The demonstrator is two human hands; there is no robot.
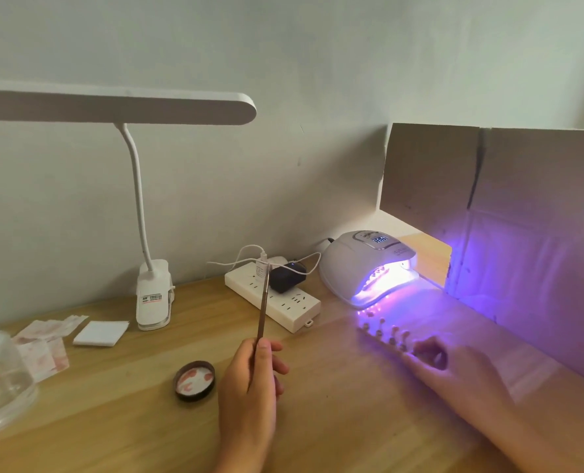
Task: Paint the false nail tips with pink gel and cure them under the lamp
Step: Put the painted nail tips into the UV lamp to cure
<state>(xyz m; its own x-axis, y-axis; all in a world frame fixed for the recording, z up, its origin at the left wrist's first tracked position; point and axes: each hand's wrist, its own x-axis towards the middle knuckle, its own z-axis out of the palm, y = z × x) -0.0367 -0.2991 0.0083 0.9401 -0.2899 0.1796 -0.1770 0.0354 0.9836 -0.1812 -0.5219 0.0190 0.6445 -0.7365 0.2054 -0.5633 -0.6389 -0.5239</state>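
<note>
The white domed curing lamp (365, 268) sits on the wooden table (317, 421), switched on, its top display lit and violet light spilling from its open mouth. Just in front of that mouth lies a narrow strip (386, 343) carrying small nail tips (393, 331) on short upright stalks, bathed in the glow, its near end gripped by the right hand (447, 363). The left hand (253, 377) pinches a thin brown-handled brush (263, 302) almost upright, and just left of it a dark round lid (195, 380) lies open side up, smeared pink inside.
</note>
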